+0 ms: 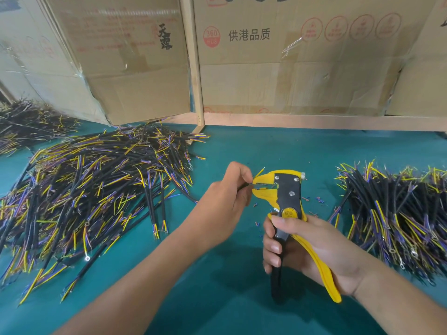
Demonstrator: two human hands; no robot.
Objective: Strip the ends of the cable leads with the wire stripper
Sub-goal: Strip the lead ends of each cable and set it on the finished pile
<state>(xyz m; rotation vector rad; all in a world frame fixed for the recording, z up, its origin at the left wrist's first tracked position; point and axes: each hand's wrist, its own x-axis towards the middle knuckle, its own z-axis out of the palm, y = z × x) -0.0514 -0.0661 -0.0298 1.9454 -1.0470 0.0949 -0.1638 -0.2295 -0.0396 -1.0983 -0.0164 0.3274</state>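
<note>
My right hand [312, 247] grips the handles of a yellow and black wire stripper [289, 194], held upright over the green table with its jaws pointing left. My left hand [226, 201] pinches a black cable [244, 186] just left of the jaws. The cable's thin leads reach into the jaws, and one yellow lead [260, 172] sticks up above them. Most of the cable is hidden behind my left hand.
A large heap of black cables with yellow, blue and purple leads [92, 189] covers the table's left side. A second heap [399, 213] lies at the right. Small insulation scraps [316, 200] dot the green table [217, 298]. Cardboard boxes [290, 68] stand along the back.
</note>
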